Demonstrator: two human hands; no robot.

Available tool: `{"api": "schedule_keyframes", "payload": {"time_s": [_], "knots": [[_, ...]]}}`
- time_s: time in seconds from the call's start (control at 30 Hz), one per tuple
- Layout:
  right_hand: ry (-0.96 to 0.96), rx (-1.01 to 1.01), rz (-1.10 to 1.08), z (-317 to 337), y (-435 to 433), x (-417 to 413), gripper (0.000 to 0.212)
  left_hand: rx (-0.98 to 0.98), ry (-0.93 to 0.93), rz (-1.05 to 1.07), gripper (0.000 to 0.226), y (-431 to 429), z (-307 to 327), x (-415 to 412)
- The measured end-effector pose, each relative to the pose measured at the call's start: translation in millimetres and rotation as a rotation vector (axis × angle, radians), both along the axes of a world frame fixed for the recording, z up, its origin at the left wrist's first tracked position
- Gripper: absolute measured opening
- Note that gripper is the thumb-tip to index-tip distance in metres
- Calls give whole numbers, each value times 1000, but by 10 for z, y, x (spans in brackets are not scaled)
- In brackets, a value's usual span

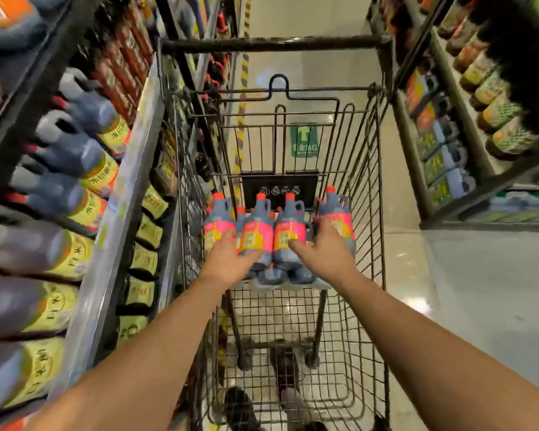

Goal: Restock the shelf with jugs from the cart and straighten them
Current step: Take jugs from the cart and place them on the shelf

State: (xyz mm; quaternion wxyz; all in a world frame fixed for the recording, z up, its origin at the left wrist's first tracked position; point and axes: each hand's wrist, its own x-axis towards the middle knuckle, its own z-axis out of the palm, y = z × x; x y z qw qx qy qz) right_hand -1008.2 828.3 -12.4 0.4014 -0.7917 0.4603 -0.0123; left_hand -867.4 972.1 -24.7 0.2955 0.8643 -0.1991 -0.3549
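Note:
Several dark jugs with orange caps and pink-and-yellow labels [257, 231] stand in a tight group at the far end of the wire cart [367, 213]. My left hand [227, 259] rests against the left side of the group, its fingers on the lower labels. My right hand [324, 250] reaches in from the right and lies over the jugs there, with fingers spread between two of them. Whether either hand grips a jug is unclear. On the left, the shelf [119, 219] holds rows of similar dark jugs with yellow labels [72, 250].
The cart handle [274, 45] crosses the top of the view. A second shelving unit [467, 119] with bottles stands on the right. Pale tiled floor [479, 290] runs between and to the right. My shoes [290, 396] show under the cart's wire base.

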Motion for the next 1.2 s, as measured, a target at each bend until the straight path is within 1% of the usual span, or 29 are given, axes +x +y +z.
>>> {"api": "schedule_keyframes", "payload": {"time_s": [0.13, 0.27, 0.33, 0.43, 0.53, 0.6, 0.73, 0.83, 0.93, 1.07, 1.13, 1.2], "knots": [[147, 140, 23, -536, -256, 302, 88, 137, 6, 29, 74, -247, -342, 175], [202, 222, -52, -955, -470, 499, 107, 109, 27, 23, 80, -518, -722, 288], [222, 265, -65, -1119, -531, 592, 117, 147, 48, 10, 91, -640, -911, 347], [267, 302, -57, -1302, -566, 714, 125, 201, 84, -27, 105, -769, -1148, 400], [313, 313, -66, -1438, -590, 803, 131, 275, 95, -59, 125, -835, -1299, 426], [333, 315, -73, -1506, -612, 841, 132, 309, 91, -80, 134, -856, -1367, 441], [338, 294, -79, -1583, -648, 894, 130, 337, 55, -99, 135, -884, -1461, 504], [341, 273, -74, -1614, -685, 902, 120, 343, 70, -94, 138, -900, -1504, 552], [315, 293, -86, -1599, -729, 884, 111, 341, 77, -86, 138, -905, -1518, 561], [236, 226, -65, -1487, -740, 823, 96, 339, 72, -78, 132, -880, -1516, 558], [149, 210, -70, -1383, -757, 774, 90, 336, 78, -50, 129, -883, -1513, 533], [34, 206, -85, -1256, -781, 709, 87, 379, 56, -8, 129, -933, -1510, 480]]}}
